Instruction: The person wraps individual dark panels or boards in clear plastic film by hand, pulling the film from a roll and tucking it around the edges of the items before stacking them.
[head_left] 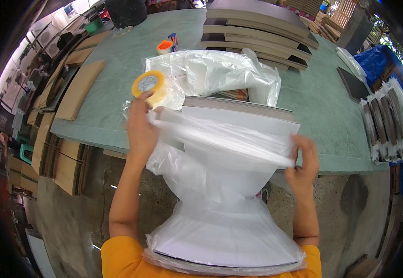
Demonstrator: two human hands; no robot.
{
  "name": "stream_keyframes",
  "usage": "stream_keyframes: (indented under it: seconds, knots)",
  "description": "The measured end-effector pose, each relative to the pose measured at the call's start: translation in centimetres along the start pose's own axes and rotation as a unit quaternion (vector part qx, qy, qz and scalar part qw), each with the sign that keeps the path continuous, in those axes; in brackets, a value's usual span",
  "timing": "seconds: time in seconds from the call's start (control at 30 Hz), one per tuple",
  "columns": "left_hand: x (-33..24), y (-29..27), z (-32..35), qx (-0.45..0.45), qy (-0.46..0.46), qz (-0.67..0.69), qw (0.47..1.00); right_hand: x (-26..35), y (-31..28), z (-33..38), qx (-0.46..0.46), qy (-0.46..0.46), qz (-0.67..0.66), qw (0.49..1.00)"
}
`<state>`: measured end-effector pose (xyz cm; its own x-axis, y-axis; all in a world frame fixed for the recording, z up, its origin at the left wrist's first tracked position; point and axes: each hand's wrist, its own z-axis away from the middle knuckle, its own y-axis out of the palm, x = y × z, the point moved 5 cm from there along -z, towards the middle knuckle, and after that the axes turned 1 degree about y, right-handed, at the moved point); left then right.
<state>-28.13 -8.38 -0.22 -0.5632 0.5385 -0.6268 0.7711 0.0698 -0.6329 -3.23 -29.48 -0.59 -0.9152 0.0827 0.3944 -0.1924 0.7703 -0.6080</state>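
A clear plastic bag (224,139) is drawn over a stack of flat white-faced panels (252,116), which tilts from the table's near edge toward my body. The far ends of the panels stick out of the bag's mouth. My left hand (142,129) is closed on the left side of the bag's mouth, its fingertips by a roll of clear yellowish tape (159,92). On the opposite side my right hand (303,162) pinches the bag's edge between bent fingers and thumb. Motion blurs the plastic between my hands.
Loose plastic bags (220,65) and an orange-and-blue tape dispenser (165,45) lie on the green table (99,106). Stacked panels (257,39) stand at the back. Plastic-wrapped bundles (387,123) and a dark board (351,83) are right, cardboard pieces (81,90) left.
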Motion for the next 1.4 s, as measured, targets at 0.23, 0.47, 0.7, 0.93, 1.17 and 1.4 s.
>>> stream_keyframes:
  seconds: [0.23,0.47,0.7,0.93,1.17,1.4]
  knots:
    - [-1.6,1.6,1.0,0.106,0.201,-0.024,0.973,-2.6,-0.5,0.1,0.054,0.067,-0.016,0.996]
    - [5.5,1.4,4.8,0.423,-0.152,0.549,0.705,-7.0,0.2,4.9,0.368,0.289,-0.591,0.657]
    - [15.9,11.2,20.9,0.500,-0.432,0.485,0.573,-14.3,11.9,29.6,0.422,0.590,-0.351,0.592]
    - [18.4,13.3,20.3,0.498,-0.125,0.029,0.858,-13.3,11.8,24.4,0.275,0.352,0.033,0.894]
    - [-6.5,1.2,14.3,0.741,0.151,0.521,0.395,5.6,-0.7,11.4,0.571,-0.108,-0.688,0.435]
    - [7.8,16.0,23.8,0.578,0.054,0.118,0.806,-0.8,12.4,24.6,0.710,0.068,-0.195,0.674]
